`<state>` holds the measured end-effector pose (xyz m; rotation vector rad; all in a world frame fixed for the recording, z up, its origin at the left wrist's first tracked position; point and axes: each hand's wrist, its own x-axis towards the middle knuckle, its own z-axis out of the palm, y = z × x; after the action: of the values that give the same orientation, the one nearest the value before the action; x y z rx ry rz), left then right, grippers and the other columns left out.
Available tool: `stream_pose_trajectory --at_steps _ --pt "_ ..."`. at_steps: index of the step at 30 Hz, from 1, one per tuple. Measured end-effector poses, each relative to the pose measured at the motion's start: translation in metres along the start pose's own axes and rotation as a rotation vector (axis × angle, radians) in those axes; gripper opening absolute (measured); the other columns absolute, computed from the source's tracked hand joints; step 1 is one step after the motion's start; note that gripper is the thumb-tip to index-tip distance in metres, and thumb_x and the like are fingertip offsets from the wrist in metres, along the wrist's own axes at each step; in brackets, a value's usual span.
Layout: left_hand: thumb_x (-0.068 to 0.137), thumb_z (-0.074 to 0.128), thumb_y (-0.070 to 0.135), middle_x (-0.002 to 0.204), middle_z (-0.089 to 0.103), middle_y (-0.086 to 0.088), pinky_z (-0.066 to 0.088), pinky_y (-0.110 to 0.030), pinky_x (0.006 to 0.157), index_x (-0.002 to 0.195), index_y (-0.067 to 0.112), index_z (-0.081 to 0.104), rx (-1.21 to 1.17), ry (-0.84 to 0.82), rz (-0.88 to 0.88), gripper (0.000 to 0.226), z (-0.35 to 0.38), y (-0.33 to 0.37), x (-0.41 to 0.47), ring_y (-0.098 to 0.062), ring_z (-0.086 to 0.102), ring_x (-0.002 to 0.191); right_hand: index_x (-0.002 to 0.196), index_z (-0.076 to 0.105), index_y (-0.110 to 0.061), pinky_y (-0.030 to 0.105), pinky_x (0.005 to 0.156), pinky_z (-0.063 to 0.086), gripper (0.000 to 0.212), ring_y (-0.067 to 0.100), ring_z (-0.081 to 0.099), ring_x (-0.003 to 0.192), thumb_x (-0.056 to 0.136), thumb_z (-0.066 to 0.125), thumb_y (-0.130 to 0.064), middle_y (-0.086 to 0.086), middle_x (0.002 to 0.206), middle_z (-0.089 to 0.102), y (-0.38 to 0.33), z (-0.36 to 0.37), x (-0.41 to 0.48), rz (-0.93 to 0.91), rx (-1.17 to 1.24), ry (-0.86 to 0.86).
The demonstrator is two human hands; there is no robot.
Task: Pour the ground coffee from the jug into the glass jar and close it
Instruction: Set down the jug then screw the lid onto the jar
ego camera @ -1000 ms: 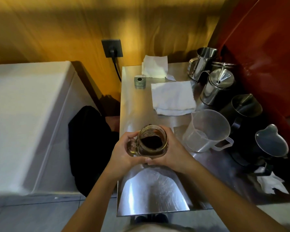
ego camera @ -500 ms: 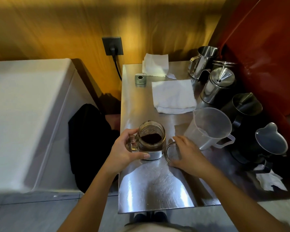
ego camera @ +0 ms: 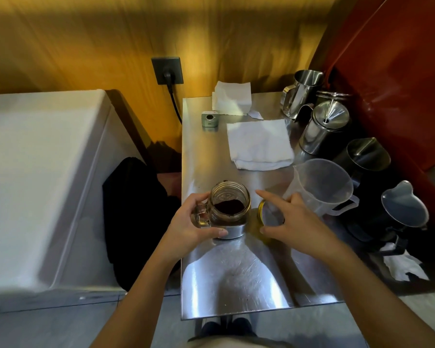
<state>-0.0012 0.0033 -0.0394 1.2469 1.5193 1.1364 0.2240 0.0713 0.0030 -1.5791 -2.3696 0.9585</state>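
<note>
A glass jar (ego camera: 230,204) with a side handle stands on the steel table (ego camera: 211,151), dark ground coffee in its bottom, its mouth uncovered. My left hand (ego camera: 194,222) wraps around its handle side. Just right of the jar the round lid (ego camera: 268,213) with a gold rim lies on the table. My right hand (ego camera: 286,222) is over the lid, fingers curled around its edge and index finger stretched out. A clear plastic jug (ego camera: 322,184) stands empty behind my right hand.
A folded white cloth (ego camera: 260,144) and paper napkins (ego camera: 232,97) lie at the back, beside a small grey device (ego camera: 209,118). Steel pitchers (ego camera: 323,126) and dark jugs (ego camera: 367,159) line the right edge. A white appliance (ego camera: 40,172) stands left of the table.
Both hands held the jar a second ago. My right hand let go, moved right and came down on the lid. The jar now rests on the table.
</note>
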Motion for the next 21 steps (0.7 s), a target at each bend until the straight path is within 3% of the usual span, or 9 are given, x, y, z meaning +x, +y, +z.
stream_pose_trajectory --at_steps 3,6,11,14,17,19,21 --pt "0.055 0.088 -0.001 0.098 0.066 0.012 0.043 -0.002 0.074 0.109 0.027 0.056 -0.002 0.002 0.004 0.068 -0.001 -0.001 0.0 0.012 0.061 0.089 0.119 0.04 -0.045 0.032 0.078 0.042 0.058 0.026 0.051 0.089 0.069 0.069 -0.04 0.008 0.109 0.043 -0.016 -0.018 -0.002 -0.012 -0.057 0.063" --pt "0.055 0.088 -0.002 0.097 0.066 0.013 0.042 -0.002 0.073 0.109 0.027 0.056 -0.003 -0.001 0.007 0.069 -0.001 -0.001 0.0 0.014 0.06 0.089 0.103 0.037 -0.037 0.038 0.078 0.047 0.055 0.023 0.054 0.091 0.063 0.073 -0.051 0.004 0.103 0.051 -0.033 -0.035 -0.004 -0.023 0.074 0.223" --pt "0.056 0.089 0.002 0.095 0.068 0.029 0.042 -0.001 0.074 0.106 0.033 0.056 -0.004 -0.015 -0.002 0.068 -0.001 -0.004 0.001 0.014 0.06 0.092 0.081 0.033 -0.036 0.028 0.065 0.039 0.049 0.02 0.053 0.087 0.057 0.073 -0.05 -0.005 0.092 0.055 -0.053 -0.046 -0.005 -0.065 0.298 0.446" --pt "0.056 0.089 0.001 0.096 0.066 0.035 0.043 -0.002 0.074 0.106 0.031 0.056 -0.011 -0.024 0.0 0.067 -0.002 -0.004 0.002 0.013 0.061 0.091 0.078 0.039 -0.029 0.027 0.07 0.046 0.048 0.015 0.054 0.086 0.054 0.079 -0.043 -0.007 0.093 0.056 -0.061 -0.038 -0.003 -0.12 0.343 0.338" --pt "0.056 0.089 0.0 0.095 0.068 0.033 0.046 -0.004 0.072 0.106 0.031 0.056 -0.033 -0.032 0.0 0.067 -0.002 -0.005 0.003 0.01 0.064 0.089 0.077 0.043 -0.023 0.048 0.084 0.047 0.047 0.025 0.055 0.097 0.055 0.083 -0.035 0.002 0.102 0.059 -0.064 -0.023 0.002 -0.181 0.344 0.19" --pt "0.056 0.09 0.005 0.096 0.067 0.032 0.047 -0.005 0.072 0.107 0.033 0.056 -0.035 -0.036 -0.005 0.067 -0.003 -0.005 0.002 0.009 0.064 0.091 0.086 0.043 -0.027 0.049 0.09 0.044 0.049 0.024 0.051 0.105 0.057 0.081 -0.041 -0.001 0.107 0.058 -0.065 -0.015 0.005 -0.173 0.288 0.119" --pt "0.056 0.091 0.01 0.098 0.065 0.035 0.046 -0.004 0.072 0.107 0.037 0.056 -0.021 -0.04 0.0 0.067 -0.003 -0.003 0.002 0.01 0.062 0.093 0.104 0.041 -0.034 0.043 0.099 0.036 0.059 0.009 0.042 0.107 0.059 0.079 -0.044 -0.01 0.11 0.054 -0.064 -0.01 0.008 -0.198 0.227 0.091"
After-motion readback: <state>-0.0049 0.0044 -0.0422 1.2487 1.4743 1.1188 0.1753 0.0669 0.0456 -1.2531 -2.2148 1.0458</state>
